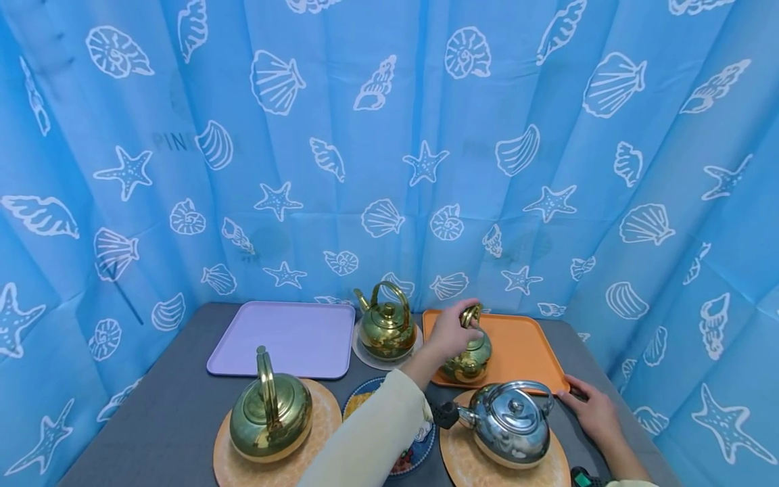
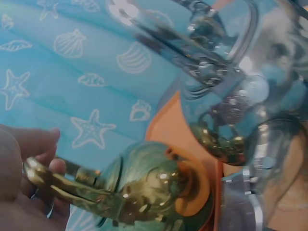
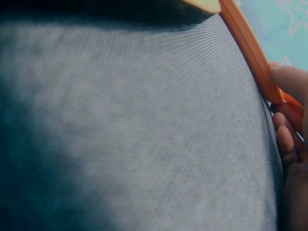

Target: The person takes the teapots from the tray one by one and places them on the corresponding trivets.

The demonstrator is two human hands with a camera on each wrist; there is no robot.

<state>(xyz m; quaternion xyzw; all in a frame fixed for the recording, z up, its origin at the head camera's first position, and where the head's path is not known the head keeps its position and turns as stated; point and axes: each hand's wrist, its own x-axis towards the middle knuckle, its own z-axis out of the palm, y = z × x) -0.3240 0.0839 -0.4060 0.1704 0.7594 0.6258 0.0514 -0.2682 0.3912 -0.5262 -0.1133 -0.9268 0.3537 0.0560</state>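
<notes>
With curled fingers my left hand [image 1: 449, 331] grips the top handle of a small gold kettle [image 1: 467, 362]. This kettle is over the left end of an orange tray [image 1: 517, 345]; whether its base touches the tray I cannot tell. In the left wrist view the fingers wrap the kettle's handle [image 2: 62, 185]. My right hand [image 1: 593, 409] pinches the tray's near right corner, thumb on top and fingers beneath, as the right wrist view shows at the orange rim [image 3: 252, 53]. A silver kettle [image 1: 514, 423] stands just in front of the tray, below my left hand.
Another gold kettle [image 1: 388, 328] stands on a pale round mat behind the middle. A larger gold kettle [image 1: 270, 412] sits on a round board [image 1: 325, 406] at front left. A lilac tray [image 1: 286, 338] lies back left. My left sleeve partly covers a blue patterned plate [image 1: 426, 446].
</notes>
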